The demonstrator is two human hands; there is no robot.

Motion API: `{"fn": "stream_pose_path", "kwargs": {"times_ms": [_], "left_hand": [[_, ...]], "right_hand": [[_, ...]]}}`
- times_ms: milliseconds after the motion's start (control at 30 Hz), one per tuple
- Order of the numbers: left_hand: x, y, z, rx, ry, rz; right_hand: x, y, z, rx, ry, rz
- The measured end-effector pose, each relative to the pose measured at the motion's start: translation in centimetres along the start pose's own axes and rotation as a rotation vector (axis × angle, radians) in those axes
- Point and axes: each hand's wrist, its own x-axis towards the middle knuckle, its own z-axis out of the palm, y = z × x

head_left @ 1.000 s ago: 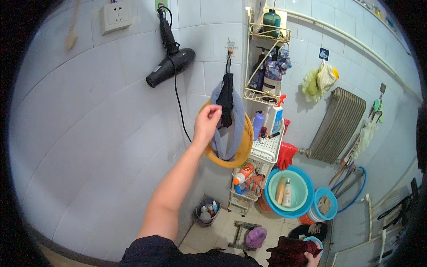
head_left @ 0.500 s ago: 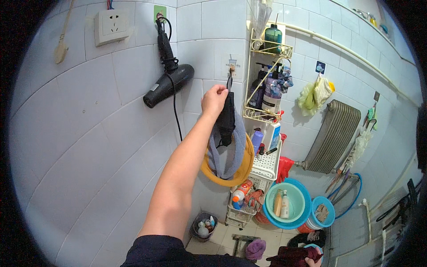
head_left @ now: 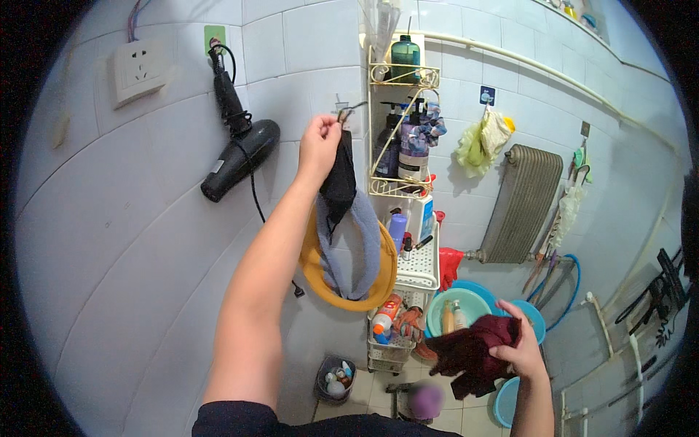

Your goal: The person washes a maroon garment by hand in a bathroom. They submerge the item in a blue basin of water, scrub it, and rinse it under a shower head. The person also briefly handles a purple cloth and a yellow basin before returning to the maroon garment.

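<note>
1. Right hand (head_left: 526, 355), with dark red cloth (head_left: 477, 351), has risen from the lower edge into the lower right of the frame.
2. Left hand (head_left: 318, 149) has shifted to the top of the black cloth (head_left: 339, 182), at upper centre; its cord loop, formerly upright, now bends rightward.
3. Hand state: well apart; left fingertips pinched at the black cloth's top, right fingers gripping the dark red cloth.
4. Implication: the left hand probably bears the black cloth's weight; whether the loop is unhooked cannot be determined.
</note>
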Motion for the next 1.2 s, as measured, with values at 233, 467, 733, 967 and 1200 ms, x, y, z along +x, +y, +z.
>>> {"fn": "stream_pose_path", "kwargs": {"times_ms": [233,467,733,967,1200], "left_hand": [[-7.0,1.1,3.5,0.153,-0.333,-0.142],[-11.1,0.1,7.7,0.124,-0.246,-0.152],[-12.7,-2.3,11.0,0.240,-0.294,-0.087],[-13.3,-5.6,14.1,0.360,-0.230,-0.178],[-12.3,-9.8,14.8,0.439,-0.215,-0.099]], "right_hand": [[7.6,-3.5,2.8,-0.118,-0.214,-0.163],[11.7,-3.3,2.6,-0.183,-0.392,-0.174],[14.0,0.4,-1.8,-0.312,-0.512,-0.223],[16.0,2.4,-4.7,-0.332,-0.572,-0.232],[19.1,3.3,-4.7,-0.293,-0.577,-0.290]]}}
